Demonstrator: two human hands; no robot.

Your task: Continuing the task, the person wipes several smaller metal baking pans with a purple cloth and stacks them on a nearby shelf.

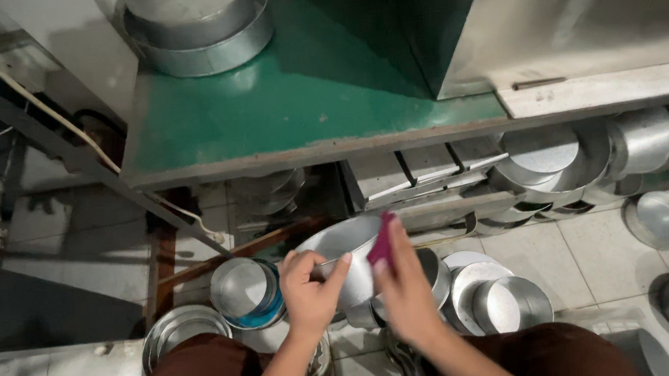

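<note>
The left hand point(309, 289) grips a round metal pan point(346, 253) while the right hand point(402, 287) pinches a pink scraper point(382, 239) against its rim; a slip could drop it onto the pans point(493, 299) just below.

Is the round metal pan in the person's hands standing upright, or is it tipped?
Tipped. The round metal pan is held on its side by the left hand, its open inside facing up and left, while the right hand presses a pink cloth at its rim.

This looks like the back room of a bakery or a commercial kitchen. Dozens of round metal baking pans point(514, 301) lie stacked on the tiled floor point(590, 250) and crowd the shelf under a worn green worktable point(301, 86). Two more pans point(199, 22) sit nested at the worktable's far left corner, and a stainless steel cabinet point(577, 5) stands along its right edge.
</note>
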